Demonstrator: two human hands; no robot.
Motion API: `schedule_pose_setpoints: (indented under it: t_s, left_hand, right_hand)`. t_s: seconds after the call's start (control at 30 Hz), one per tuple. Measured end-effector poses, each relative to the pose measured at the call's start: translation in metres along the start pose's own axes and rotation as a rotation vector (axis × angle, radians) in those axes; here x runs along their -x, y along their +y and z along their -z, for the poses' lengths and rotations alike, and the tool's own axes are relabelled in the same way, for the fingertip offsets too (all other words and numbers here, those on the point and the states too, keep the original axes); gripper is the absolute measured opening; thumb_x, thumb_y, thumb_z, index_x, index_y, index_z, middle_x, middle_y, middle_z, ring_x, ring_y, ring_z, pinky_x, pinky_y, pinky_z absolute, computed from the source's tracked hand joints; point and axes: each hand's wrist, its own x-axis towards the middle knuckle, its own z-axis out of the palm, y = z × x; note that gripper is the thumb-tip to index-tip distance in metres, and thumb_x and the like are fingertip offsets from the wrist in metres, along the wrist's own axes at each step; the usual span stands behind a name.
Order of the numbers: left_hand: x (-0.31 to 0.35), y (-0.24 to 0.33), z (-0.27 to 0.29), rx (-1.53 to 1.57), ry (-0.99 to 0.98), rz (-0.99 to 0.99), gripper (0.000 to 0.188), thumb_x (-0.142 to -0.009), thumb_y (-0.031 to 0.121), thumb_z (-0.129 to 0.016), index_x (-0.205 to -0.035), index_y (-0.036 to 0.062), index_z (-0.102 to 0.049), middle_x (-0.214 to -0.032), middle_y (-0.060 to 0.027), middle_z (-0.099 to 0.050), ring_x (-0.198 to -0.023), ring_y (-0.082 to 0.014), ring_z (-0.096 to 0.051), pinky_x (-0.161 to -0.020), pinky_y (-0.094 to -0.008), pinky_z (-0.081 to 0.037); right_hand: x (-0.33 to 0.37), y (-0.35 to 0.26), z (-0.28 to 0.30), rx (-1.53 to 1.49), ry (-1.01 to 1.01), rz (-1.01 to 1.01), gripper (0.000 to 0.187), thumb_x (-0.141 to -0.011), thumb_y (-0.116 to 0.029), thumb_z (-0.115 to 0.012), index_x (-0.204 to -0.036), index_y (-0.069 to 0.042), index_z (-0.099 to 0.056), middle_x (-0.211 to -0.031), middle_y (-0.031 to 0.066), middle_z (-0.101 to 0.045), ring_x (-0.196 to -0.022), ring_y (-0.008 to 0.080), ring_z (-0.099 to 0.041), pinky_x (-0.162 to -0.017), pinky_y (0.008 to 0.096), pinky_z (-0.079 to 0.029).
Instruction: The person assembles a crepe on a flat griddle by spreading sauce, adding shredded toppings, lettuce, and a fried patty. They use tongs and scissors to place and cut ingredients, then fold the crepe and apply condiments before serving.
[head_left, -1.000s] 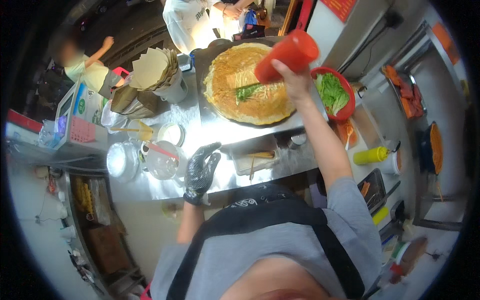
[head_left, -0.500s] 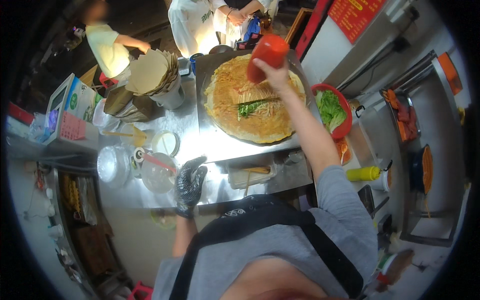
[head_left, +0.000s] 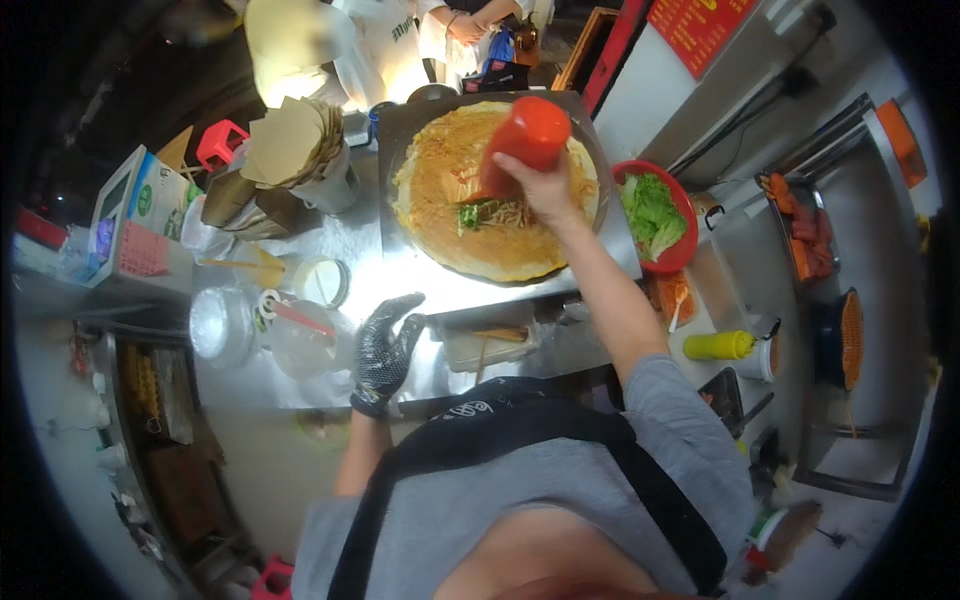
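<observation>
A red squeeze bottle (head_left: 535, 132) is gripped in my bare right hand (head_left: 545, 190), tilted with its lower end down over a large round crepe (head_left: 430, 190). The crepe lies on a flat griddle (head_left: 398, 130) and is browned across its top. Near its middle sit shredded greens and pale strips (head_left: 505, 214), partly covered by the bottle. The bottle's nozzle cannot be made out. By the counter's front edge, my left hand (head_left: 383, 355) wears a dark textured glove. Its fingers are stretched out with the thumb apart, and it holds nothing.
Lettuce fills a red bowl (head_left: 690, 235) right of the griddle, with a yellow squeeze bottle (head_left: 718, 346) nearer me. Paper sleeves (head_left: 290, 145) stand in a white bucket at left. Clear tubs (head_left: 222, 325) and a white-topped jar (head_left: 322, 283) crowd the left counter. People stand beyond the griddle.
My right hand has brought the red bottle a little nearer me and left over the filling. My gloved fingers have spread slightly. A person in pale yellow across the counter has shifted right.
</observation>
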Motion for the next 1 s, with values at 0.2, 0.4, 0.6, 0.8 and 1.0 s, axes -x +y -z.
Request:
schedule_pose_setpoints:
  t_s: [0.2,0.4,0.6,0.8,1.0]
  left_hand:
    - [0.001,-0.017,0.000,-0.030,0.018,-0.030,0.022,-0.082,0.004,-0.063,-0.104,0.0011,-0.063,-0.099,-0.0132,-0.066,-0.093,-0.0222,-0.063,-0.082,-0.0325,-0.048]
    - [-0.003,-0.022,-0.002,0.046,-0.090,0.063,0.023,-0.086,0.006,-0.062,-0.107,-0.0010,-0.062,-0.102,-0.0105,-0.065,-0.093,-0.0158,-0.060,-0.082,-0.0294,-0.048]
    - [-0.026,-0.012,-0.015,-0.115,-0.221,-0.043,0.023,-0.087,0.005,-0.057,-0.110,0.0013,-0.061,-0.109,-0.0105,-0.062,-0.099,-0.0183,-0.058,-0.085,-0.0313,-0.047]
    - [-0.011,0.033,-0.064,-0.088,-0.415,-0.093,0.025,-0.088,0.004,-0.055,-0.112,0.0003,-0.059,-0.118,-0.0125,-0.059,-0.109,-0.0207,-0.055,-0.092,-0.0325,-0.045]
    - [0.011,0.072,-0.157,-0.101,-0.693,-0.146,0.025,-0.087,0.003,-0.055,-0.112,0.0001,-0.059,-0.118,-0.0128,-0.059,-0.108,-0.0210,-0.055,-0.092,-0.0327,-0.045]
  right_hand:
    - [-0.008,-0.005,0.061,0.170,0.216,0.164,0.052,-0.071,-0.012,-0.080,-0.114,-0.004,-0.052,-0.106,0.0064,-0.061,-0.096,0.0163,-0.058,-0.087,0.0313,-0.046]
    - [-0.001,0.007,0.048,-0.444,0.825,0.086,0.047,-0.079,-0.015,-0.071,-0.120,-0.006,-0.049,-0.116,0.0090,-0.055,-0.108,0.0215,-0.053,-0.093,0.0370,-0.044]
    - [0.058,-0.013,0.138,-1.358,0.877,-0.271,0.053,-0.089,-0.045,-0.050,-0.131,-0.013,-0.042,-0.133,0.0109,-0.045,-0.123,0.0314,-0.042,-0.104,0.0529,-0.032]
    - [0.220,-0.102,0.254,-1.118,1.199,-0.116,0.059,-0.079,-0.043,-0.065,-0.126,-0.015,-0.044,-0.130,0.0087,-0.047,-0.120,0.0292,-0.044,-0.101,0.0537,-0.035]
    - [0.490,-0.163,0.387,-0.326,1.775,-0.023,0.051,-0.076,-0.027,-0.069,-0.118,-0.006,-0.046,-0.108,0.0106,-0.057,-0.100,0.0301,-0.058,-0.088,0.0505,-0.046]
